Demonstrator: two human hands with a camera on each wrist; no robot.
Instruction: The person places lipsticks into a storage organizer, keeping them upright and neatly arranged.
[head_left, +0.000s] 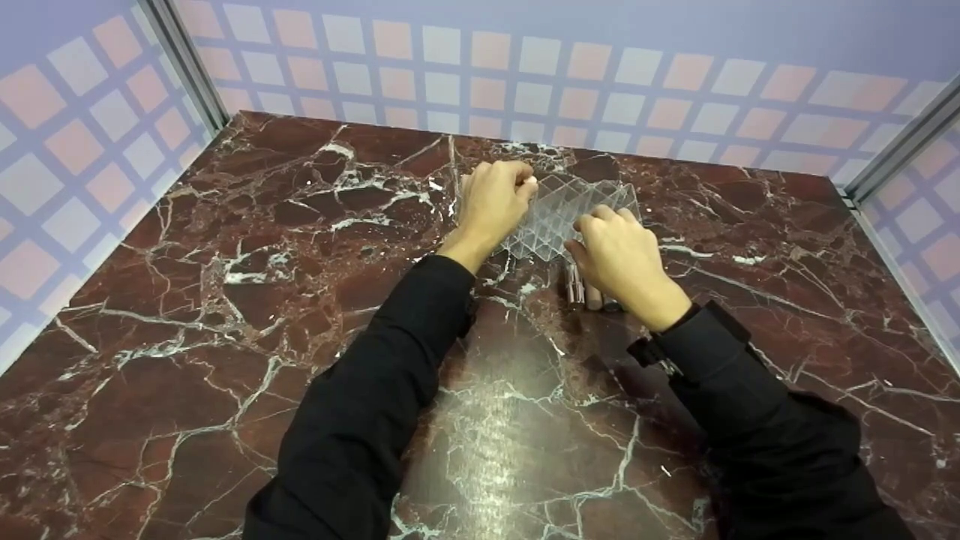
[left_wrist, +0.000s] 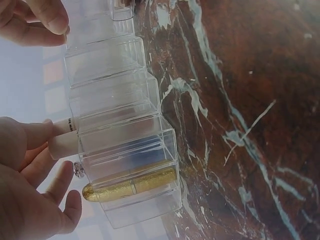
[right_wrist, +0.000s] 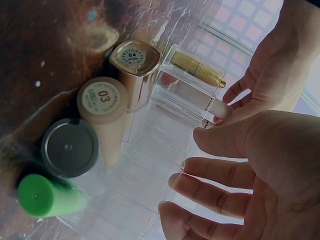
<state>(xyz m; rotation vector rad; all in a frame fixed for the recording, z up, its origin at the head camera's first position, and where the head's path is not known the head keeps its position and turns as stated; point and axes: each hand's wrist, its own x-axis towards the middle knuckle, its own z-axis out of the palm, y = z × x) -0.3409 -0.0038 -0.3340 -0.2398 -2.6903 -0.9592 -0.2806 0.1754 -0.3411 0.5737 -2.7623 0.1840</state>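
Observation:
A clear plastic organizer with slanted compartments (head_left: 551, 217) stands on the marble-patterned tabletop between both hands. The left hand (head_left: 495, 199) is at its left end, where thumb and a finger pinch the end of a white tube (left_wrist: 65, 146) that sits in a compartment. Beside that tube stands another white-ended tube (left_wrist: 64, 127) with small print. A glittery gold tube (left_wrist: 135, 182) lies in a compartment near the left end. At the organizer's right part, the right hand (head_left: 619, 259) has its fingers loosely bent at the edge, with nothing seen between them (right_wrist: 215, 185).
In front of the organizer several cosmetic bottles sit side by side: one marked 04 (right_wrist: 135, 57), a beige one marked 03 (right_wrist: 102, 97), a grey-ended one (right_wrist: 70, 147) and a green-ended one (right_wrist: 37, 195). Checkered panels (head_left: 487, 67) border the tabletop (head_left: 225, 337).

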